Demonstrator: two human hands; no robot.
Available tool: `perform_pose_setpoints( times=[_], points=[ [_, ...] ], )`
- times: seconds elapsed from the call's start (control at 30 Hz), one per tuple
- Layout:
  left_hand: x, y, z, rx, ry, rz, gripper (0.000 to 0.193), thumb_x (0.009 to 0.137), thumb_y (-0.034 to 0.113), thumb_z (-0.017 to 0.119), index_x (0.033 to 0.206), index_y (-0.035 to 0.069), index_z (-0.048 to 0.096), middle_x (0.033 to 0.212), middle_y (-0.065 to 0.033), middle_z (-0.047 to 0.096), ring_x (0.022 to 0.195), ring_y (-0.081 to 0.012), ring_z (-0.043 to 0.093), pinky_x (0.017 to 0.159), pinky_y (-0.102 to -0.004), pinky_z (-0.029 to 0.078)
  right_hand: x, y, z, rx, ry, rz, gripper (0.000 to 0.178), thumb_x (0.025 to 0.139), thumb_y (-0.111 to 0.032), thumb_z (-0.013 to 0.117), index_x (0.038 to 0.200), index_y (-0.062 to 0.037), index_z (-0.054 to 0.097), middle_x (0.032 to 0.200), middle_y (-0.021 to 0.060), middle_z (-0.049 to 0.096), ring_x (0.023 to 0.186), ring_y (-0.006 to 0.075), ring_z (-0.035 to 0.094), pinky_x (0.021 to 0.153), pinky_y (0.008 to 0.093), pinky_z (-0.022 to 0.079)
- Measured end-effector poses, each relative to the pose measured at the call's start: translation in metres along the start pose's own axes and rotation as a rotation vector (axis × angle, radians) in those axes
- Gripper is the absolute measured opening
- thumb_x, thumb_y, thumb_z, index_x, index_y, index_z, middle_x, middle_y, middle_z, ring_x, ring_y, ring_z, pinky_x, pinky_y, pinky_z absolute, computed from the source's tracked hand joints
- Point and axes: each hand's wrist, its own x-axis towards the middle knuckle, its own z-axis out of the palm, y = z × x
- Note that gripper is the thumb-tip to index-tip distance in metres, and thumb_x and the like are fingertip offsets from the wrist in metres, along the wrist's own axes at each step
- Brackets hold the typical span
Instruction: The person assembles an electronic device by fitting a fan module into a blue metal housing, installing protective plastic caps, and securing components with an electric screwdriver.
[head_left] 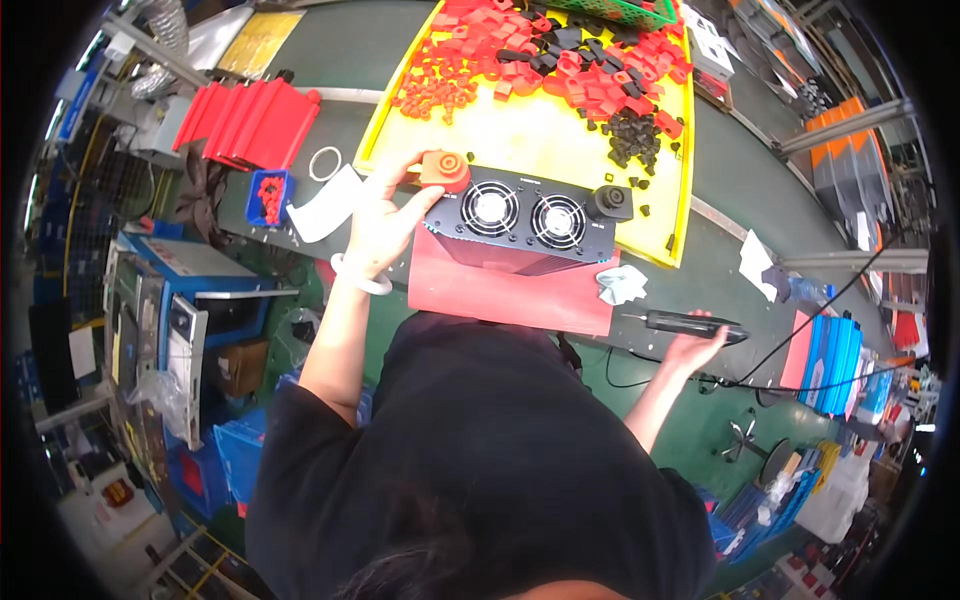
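A black box-shaped electrical device (525,190) with two round fans in its end panel stands in front of me on a red mat (440,285). A red terminal cover (446,170) sits at the panel's left corner, and a black terminal cover (609,203) at its right. My left hand (388,215) is closed on the red cover, thumb and fingers on either side. To the right of the mat, my right hand (695,349) holds a black electric screwdriver (690,324), its thin bit pointing left toward the mat. The palm partly hides that grip.
Behind the device lies a yellow tray (420,140) with many loose red and black plastic parts. A crumpled cloth (622,285) lies by the mat's right side. At left are a blue bin (270,197), red panels (250,125) and a tape ring (325,163). A cable (800,335) runs at right.
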Motion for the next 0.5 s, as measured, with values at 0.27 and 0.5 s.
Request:
perform_pose_setpoints(
  times=[0.27,0.5],
  points=[
    [0.006,0.005,0.000,-0.026,-0.013,0.017,0.045,0.074,0.010,0.073,0.116,0.004,0.057,0.101,-0.0101,0.062,0.085,-0.0172,0.058,0.079,-0.0289,0.047,-0.090,-0.095,0.124,0.244,-0.733,-0.170,0.033,0.088,-0.032,0.057,0.105,-0.0057,0.045,0.091,0.0059,0.045,0.084,0.0190,0.044,0.083,0.0376,0.039],
    [0.006,-0.003,0.005,-0.035,-0.027,0.168,0.043,0.076,0.007,0.071,0.116,0.002,0.056,0.104,-0.0100,0.061,0.095,-0.0176,0.057,0.083,-0.0295,0.045,-0.176,-0.088,0.248,0.330,-1.149,-0.179,0.047,0.082,-0.034,0.065,0.116,-0.0072,0.045,0.093,0.0056,0.044,0.087,0.0192,0.045,0.087,0.0362,0.038]
  ],
)
